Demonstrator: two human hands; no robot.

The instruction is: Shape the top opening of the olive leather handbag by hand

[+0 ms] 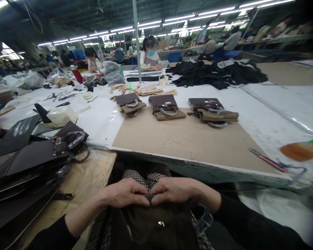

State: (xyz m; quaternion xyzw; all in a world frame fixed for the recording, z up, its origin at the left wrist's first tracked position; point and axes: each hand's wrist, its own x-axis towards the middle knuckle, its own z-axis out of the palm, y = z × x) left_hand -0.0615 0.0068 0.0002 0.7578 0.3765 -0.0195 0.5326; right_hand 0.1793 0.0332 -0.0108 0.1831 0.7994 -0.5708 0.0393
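Note:
A dark brown bag (156, 222) with a small metal clasp lies on my lap, over checkered cloth. My left hand (125, 193) pinches its top edge, the thumb on the near side and the fingers bent behind. Close beside it, my right hand (172, 190) grips the same edge, thumb pointing inward; the two thumb tips nearly touch. Plastic-wrapped material hangs at the bag's right side. Three small brown bags, the left one (129, 103), the middle one (165, 106) and the right one (211, 110), lie on the table (187, 142) ahead, their handles wrapped in plastic.
Stacked dark bags (28, 163) fill a wooden surface (101, 166) at left. Pink-handled scissors (268, 159) and an orange bottle (301, 151) are at the table's right. Black pieces (214, 74) are heaped farther back, near a metal pole (137, 41) and a masked person (150, 57).

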